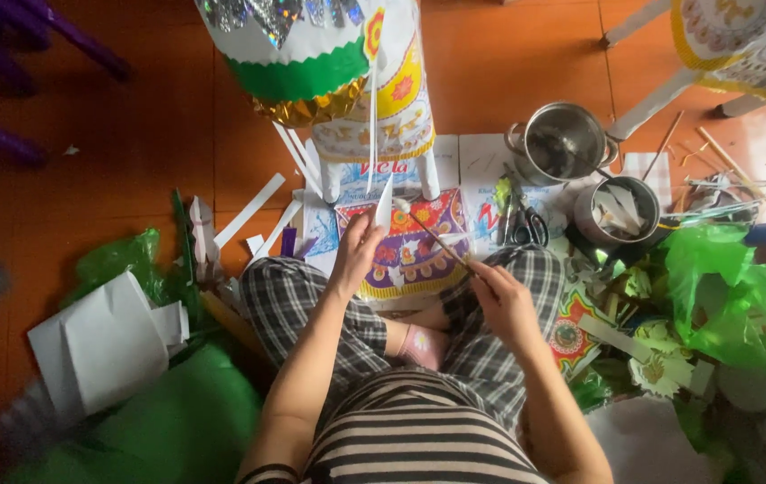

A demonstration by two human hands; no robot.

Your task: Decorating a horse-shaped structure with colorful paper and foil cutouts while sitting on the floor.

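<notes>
The floor (132, 116) is made of big orange-brown tiles, and soft daylight shines on them. Purple chair legs (6, 54) stand at the top left. White furniture legs (661, 94) stand at the top right.

Seen from above, seated on the floor. Wore a top (419, 444) striped across in black and pale grey, close-fitting over the belly, short-sleeved, a dark striped cuff showing at the left upper arm. Had on loose trousers (298, 309) in a black, grey and white check, covering both legs to the knee and beyond. Forearms bare from the elbows down. Left hand (356, 254) and right hand (504, 300) bare too, no gloves, no rings or watch to be made out.
</notes>
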